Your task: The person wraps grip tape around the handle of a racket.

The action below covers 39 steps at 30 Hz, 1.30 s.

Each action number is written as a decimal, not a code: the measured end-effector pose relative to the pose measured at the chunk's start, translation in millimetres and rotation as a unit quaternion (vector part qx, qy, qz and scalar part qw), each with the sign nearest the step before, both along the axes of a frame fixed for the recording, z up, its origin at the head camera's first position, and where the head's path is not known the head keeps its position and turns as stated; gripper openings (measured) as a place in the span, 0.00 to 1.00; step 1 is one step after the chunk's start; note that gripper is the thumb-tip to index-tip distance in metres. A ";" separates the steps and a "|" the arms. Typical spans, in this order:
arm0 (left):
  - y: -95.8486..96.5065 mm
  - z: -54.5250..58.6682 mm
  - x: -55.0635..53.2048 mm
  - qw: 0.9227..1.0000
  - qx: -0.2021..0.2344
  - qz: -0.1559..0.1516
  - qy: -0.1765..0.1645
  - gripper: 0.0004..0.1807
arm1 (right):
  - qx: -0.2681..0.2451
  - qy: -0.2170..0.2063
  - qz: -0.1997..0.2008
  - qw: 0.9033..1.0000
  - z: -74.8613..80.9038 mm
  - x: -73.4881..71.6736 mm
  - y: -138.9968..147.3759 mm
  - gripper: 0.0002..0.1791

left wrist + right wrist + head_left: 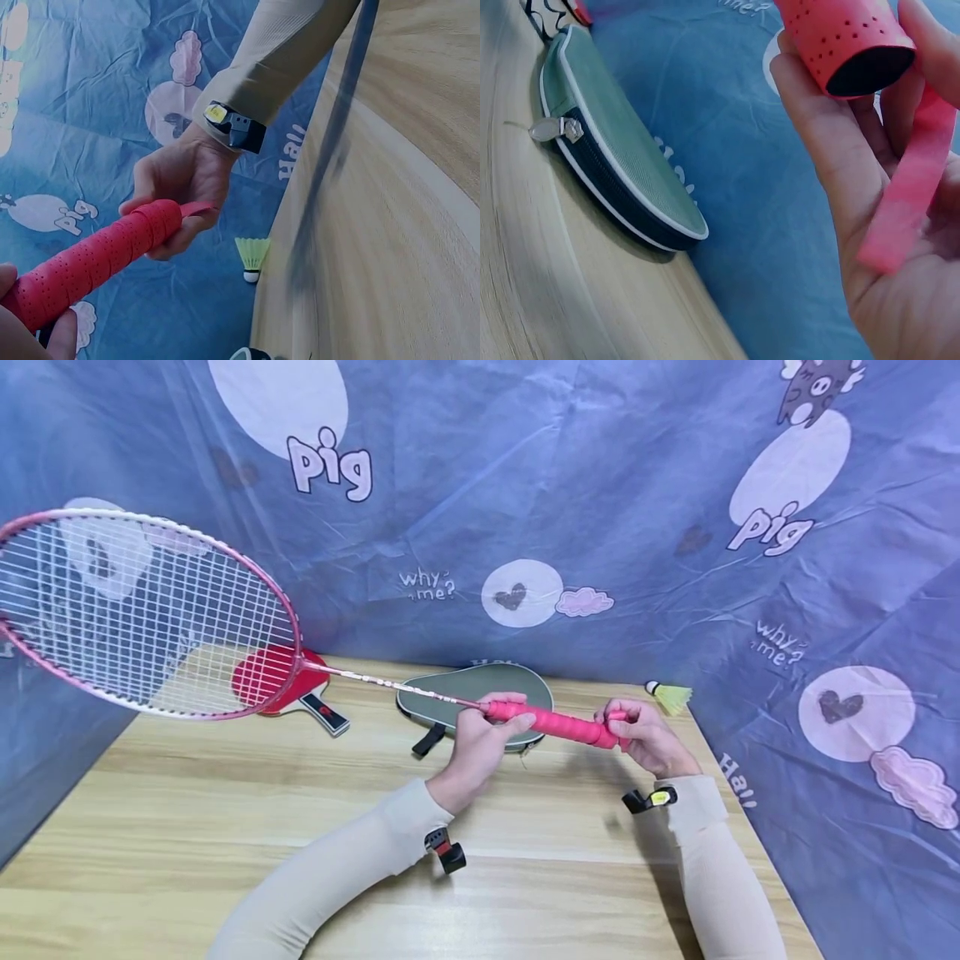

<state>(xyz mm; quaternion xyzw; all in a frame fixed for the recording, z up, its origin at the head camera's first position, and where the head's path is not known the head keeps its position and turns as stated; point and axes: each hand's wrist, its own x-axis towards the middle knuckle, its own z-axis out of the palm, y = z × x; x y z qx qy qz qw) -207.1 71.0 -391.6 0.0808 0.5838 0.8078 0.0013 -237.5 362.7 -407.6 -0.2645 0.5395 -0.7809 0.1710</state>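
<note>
A pink-and-white badminton racket (367, 678) is held up over the table, its strung head off to the left. My left hand (480, 745) grips the pink handle near the shaft, thumb along the top. Perforated pink grip tape (97, 259) wraps the handle in overlapping turns. At the butt end, my right hand (651, 739) pinches the loose tail of the tape. In the right wrist view that tail, a flat pink strip (911, 195), hangs past the thumb across the palm. The dark butt end (871, 71) of the handle shows uncovered there.
Behind the hands lies a green zip case (480, 681) with a black strap. A red table tennis bat (273, 693) is at the back left, partly seen through the strings. At the back right sits a yellow shuttlecock (670, 697). Blue printed cloth (645, 510) walls the table.
</note>
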 end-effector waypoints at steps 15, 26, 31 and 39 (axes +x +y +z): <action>-0.7 9.4 6.1 0.994 0.076 -0.083 -0.001 0.19 | 0.016 -0.121 -0.031 0.992 3.3 -1.0 -2.1 0.25; -4.0 10.9 3.3 0.992 0.100 -0.077 0.020 0.14 | -0.037 -0.140 -0.072 0.987 6.0 -1.4 -9.7 0.22; -3.6 7.6 2.8 0.992 0.102 -0.075 0.024 0.16 | -0.033 -0.153 -0.096 0.983 4.6 -2.6 -10.8 0.18; -2.9 4.4 0.4 0.988 0.117 -0.093 0.043 0.20 | 0.036 -0.105 -0.075 0.991 3.7 -1.8 -9.1 0.23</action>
